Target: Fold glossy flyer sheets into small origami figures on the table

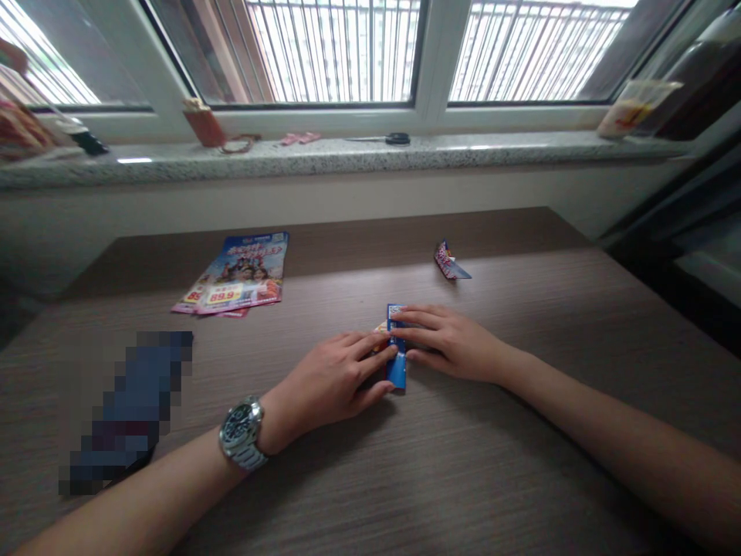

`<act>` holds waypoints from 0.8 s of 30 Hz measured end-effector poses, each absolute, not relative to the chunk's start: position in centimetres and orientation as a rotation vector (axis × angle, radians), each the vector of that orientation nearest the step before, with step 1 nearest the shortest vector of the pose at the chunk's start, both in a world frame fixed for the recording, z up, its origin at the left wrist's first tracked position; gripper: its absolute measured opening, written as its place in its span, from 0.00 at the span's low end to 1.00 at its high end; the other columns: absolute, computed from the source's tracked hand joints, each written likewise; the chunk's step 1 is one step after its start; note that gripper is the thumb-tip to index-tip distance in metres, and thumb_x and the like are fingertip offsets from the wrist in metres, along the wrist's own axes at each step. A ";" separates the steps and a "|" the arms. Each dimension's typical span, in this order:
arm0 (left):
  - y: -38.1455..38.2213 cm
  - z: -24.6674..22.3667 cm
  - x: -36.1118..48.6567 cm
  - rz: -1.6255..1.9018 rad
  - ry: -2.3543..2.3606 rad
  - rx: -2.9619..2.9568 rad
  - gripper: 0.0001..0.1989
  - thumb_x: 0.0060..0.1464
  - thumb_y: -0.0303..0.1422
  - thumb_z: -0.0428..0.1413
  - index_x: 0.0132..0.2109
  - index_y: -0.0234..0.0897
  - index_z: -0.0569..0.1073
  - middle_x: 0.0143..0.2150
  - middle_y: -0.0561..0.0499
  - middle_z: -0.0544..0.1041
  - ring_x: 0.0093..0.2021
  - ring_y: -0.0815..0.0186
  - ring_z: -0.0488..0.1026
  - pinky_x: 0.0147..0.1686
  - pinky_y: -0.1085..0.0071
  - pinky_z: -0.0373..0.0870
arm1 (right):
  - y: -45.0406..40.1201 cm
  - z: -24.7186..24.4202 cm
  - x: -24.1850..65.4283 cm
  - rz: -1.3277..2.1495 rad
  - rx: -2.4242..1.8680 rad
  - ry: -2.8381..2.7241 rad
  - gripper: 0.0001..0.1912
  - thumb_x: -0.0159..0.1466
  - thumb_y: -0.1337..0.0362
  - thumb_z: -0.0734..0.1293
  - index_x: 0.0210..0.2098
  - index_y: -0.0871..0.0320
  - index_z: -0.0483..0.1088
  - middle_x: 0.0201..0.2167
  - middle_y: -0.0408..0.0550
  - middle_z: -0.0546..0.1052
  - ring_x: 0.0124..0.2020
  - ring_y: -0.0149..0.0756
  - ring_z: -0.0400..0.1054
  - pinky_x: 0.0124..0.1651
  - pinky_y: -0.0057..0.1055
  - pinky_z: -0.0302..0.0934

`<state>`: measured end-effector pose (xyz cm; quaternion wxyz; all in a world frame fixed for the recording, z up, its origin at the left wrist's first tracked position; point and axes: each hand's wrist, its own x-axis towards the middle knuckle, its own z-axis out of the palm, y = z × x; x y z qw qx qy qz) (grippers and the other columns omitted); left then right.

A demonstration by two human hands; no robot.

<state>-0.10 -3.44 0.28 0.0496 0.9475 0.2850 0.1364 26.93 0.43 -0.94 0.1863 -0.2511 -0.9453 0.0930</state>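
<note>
A folded strip of printed blue paper lies on the table between my hands, with a QR code at its far end. My left hand, wearing a metal watch on the wrist, rests its outstretched fingertips on the strip's left side and middle. From the right, my right hand lays its extended fingers over the upper part. Both hands are flat, not wrapped round the paper. Fingers cover part of the strip, and a pale corner shows at its left. Farther back stands a small folded paper piece.
Printed flyers are stacked at the back left of the brown table. A blurred-out dark object lies beside my left forearm. On the windowsill are scissors, a red container and a plastic cup.
</note>
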 end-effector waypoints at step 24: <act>-3.0 0.0 -0.5 0.374 0.798 2.906 0.22 0.70 0.39 0.51 0.67 0.36 0.68 0.65 0.41 0.72 0.59 0.53 0.73 0.58 0.56 0.75 | 0.3 -2.4 27.2 0.375 -0.724 -2.641 0.24 0.73 0.58 0.65 0.67 0.51 0.65 0.68 0.52 0.68 0.71 0.46 0.58 0.71 0.50 0.57</act>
